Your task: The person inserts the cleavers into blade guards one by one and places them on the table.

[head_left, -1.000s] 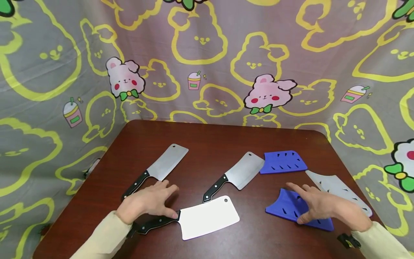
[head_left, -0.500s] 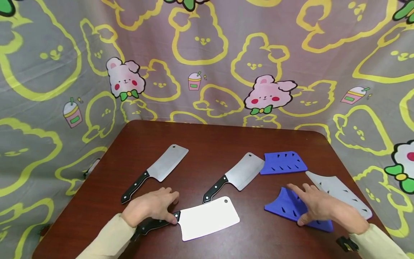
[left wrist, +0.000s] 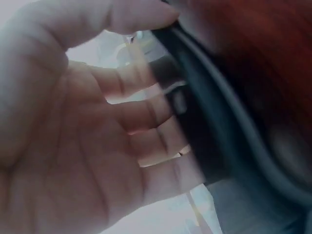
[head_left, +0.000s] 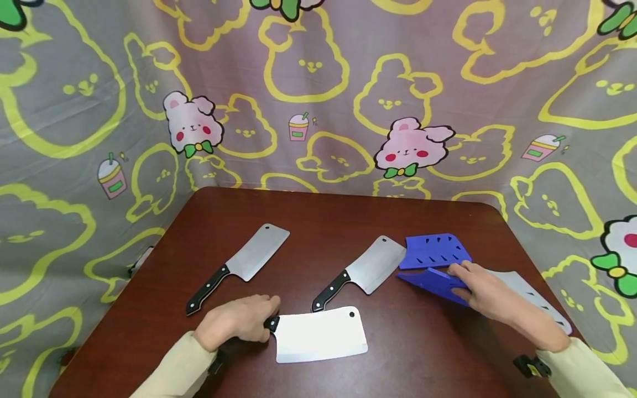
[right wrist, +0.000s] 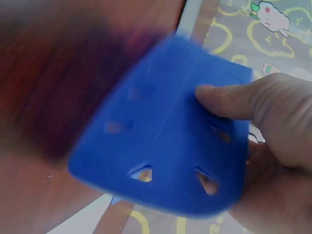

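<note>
My left hand [head_left: 244,319] grips the black handle [left wrist: 195,117] of a cleaver, its thumb on one side and fingers on the other in the left wrist view. That cleaver's bright blade [head_left: 320,336] points right across the front of the table. My right hand [head_left: 492,293] pinches a blue knife guard [head_left: 434,284] with slots cut through it. The guard is tilted up off the table, and in the right wrist view the thumb presses its broad face [right wrist: 170,122].
Two more cleavers lie flat, one at left [head_left: 259,251] and one at centre [head_left: 376,262]. A second blue guard [head_left: 434,251] is at the back right, close to the centre blade's tip. A grey guard [head_left: 534,298] lies near the table's right edge, partly behind my right hand.
My right hand has lifted the near blue guard from the table and tilted it, moving slightly away from me. The left fingers have closed round the cleaver handle, and its blade has turned slightly.
</note>
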`<action>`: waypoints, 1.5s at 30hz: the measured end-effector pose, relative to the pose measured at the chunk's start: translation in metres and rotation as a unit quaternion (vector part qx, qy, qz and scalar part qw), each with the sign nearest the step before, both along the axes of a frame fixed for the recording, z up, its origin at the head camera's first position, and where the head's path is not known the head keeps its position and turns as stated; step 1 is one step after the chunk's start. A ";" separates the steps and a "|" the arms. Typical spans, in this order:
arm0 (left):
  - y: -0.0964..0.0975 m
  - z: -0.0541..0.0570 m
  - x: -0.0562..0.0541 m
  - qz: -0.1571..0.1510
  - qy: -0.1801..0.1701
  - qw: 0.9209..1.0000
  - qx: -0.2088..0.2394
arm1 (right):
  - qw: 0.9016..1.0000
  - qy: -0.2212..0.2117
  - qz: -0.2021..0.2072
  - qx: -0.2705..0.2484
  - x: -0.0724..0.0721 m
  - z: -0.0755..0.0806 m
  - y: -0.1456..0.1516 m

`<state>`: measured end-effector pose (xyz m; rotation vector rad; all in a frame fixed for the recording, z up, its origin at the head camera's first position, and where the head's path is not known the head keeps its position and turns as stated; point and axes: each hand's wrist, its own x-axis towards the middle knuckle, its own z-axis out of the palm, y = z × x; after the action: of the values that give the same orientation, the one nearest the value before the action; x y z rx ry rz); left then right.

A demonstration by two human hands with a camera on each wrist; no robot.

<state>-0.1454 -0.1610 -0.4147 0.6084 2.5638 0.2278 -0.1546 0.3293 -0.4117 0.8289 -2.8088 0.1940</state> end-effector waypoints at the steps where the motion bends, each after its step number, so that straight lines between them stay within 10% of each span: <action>1: 0.000 0.000 -0.001 -0.001 -0.004 1.000 0.014 | 1.000 0.000 0.008 0.000 -0.001 0.001 0.000; 14: 0.002 0.022 -0.019 -0.029 0.030 0.991 0.124 | 0.985 -0.167 -0.038 0.024 -0.007 0.009 0.011; 30: 0.002 0.077 -0.036 -0.016 0.035 0.976 0.212 | 0.969 -0.064 -0.086 -0.222 0.011 0.091 0.001; 37: -0.006 0.094 -0.036 0.005 0.085 0.965 0.250 | 0.908 0.029 -0.108 -0.403 0.012 0.103 -0.010; 45: -0.006 0.101 -0.039 -0.001 0.104 0.952 0.288 | 0.804 0.056 0.046 -0.590 0.004 0.108 -0.024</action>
<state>-0.1840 -0.1668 -0.3138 0.8780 2.6921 0.9809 -0.1508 0.3051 -0.3040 0.5646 -1.8806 1.6030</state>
